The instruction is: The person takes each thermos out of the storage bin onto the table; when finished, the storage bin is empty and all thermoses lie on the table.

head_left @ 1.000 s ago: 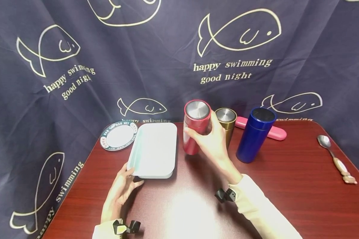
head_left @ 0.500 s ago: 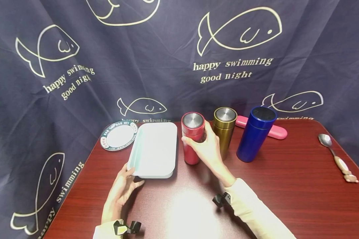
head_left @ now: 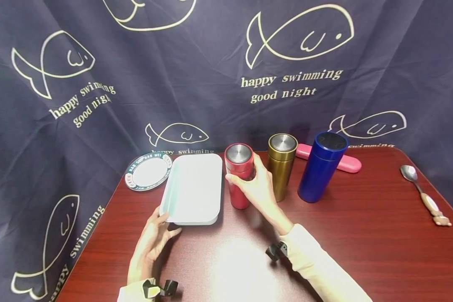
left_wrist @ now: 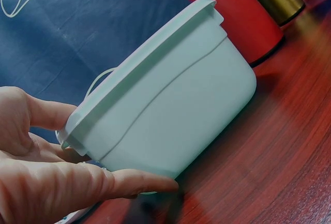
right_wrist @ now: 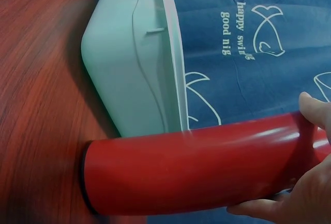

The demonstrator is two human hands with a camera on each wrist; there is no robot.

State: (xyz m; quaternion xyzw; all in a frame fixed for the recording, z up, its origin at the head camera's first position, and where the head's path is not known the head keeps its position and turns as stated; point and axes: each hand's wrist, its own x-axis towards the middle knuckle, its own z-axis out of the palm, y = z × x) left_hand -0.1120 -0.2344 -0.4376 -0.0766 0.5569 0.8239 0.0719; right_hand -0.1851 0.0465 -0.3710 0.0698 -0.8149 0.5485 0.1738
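Observation:
My right hand [head_left: 257, 184] grips the upper part of a red thermos bottle [head_left: 239, 195], thumb on the near left side and fingers around the right. The bottle stands upright just right of a pale mint rectangular plastic box [head_left: 196, 188], its base looking set on the table in the right wrist view. At the box's near left corner, my left hand [head_left: 154, 239] holds on: the left wrist view has fingers at the rim and the thumb [left_wrist: 139, 182] along the lower wall. Close to my right hand stands a gold thermos bottle [head_left: 281, 172].
Farther right stands a blue thermos bottle [head_left: 321, 172], with a pink oblong case [head_left: 349, 163] lying behind it. A spoon [head_left: 426, 199] lies near the right edge of the red-brown table [head_left: 343, 235]. A round plate [head_left: 148, 172] is behind the box's left side. A dark curtain [head_left: 219, 63] hangs behind.
My right hand has brought the red thermos bottle down and slightly left, nearer the box and away from the gold one. The left hand has stayed at the box's corner.

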